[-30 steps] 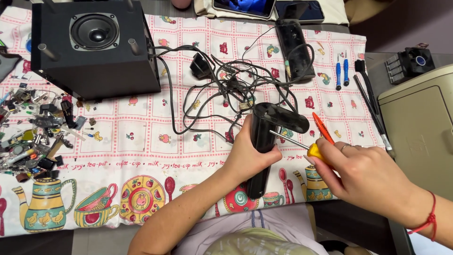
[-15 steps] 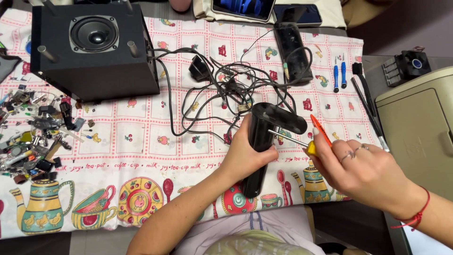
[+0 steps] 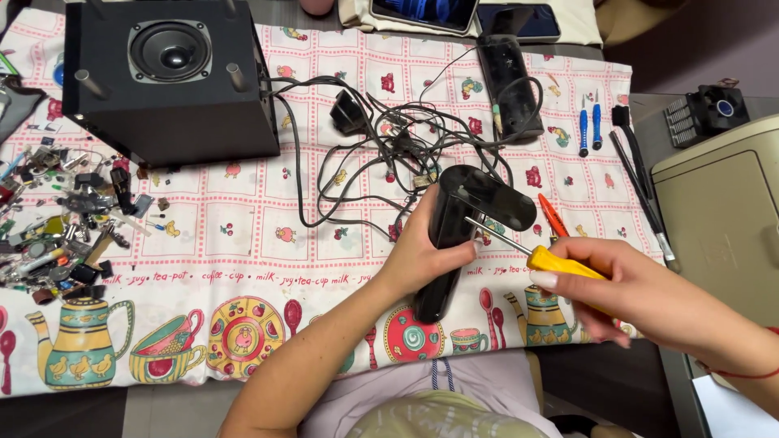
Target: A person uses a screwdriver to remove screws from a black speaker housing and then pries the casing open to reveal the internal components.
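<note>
Left hand (image 3: 422,255) wrapping around a glossy black oblong speaker casing (image 3: 454,235), fingers closed on its left side and thumb pressing its face, keeping it propped at a tilt above the lower middle of the bench (image 3: 243,243). Right hand (image 3: 641,296) closing firmly on the yellow handle of a screwdriver (image 3: 540,255), thin metal shaft slanting up and left, tip meeting the casing just under its rounded upper end. Casing's lower end reaching down toward the near edge of the patterned cloth (image 3: 324,235), over a printed red plate.

Lying just beyond the casing, a tangle of thin black wires (image 3: 381,154) spreading across the cloth, running left toward a large black speaker box (image 3: 170,77) standing at the far left with its round cone facing up. Sitting at the far side of the tangle, a second black oblong casing (image 3: 509,77), well apart from the held one. Resting right of that, two small blue-handled screwdrivers (image 3: 589,126) lying side by side. Showing just beside the held casing's right end, an orange-handled tool (image 3: 553,215), partly hidden behind the right hand.

Heaping at the left edge of the bench, a pile of small electronic parts (image 3: 61,219), too small to tell apart. Standing at the right, a beige box (image 3: 722,219) with a small black fan (image 3: 714,109) beyond it. Lying at the far edge, two dark phones (image 3: 466,16) on a pale pad.
</note>
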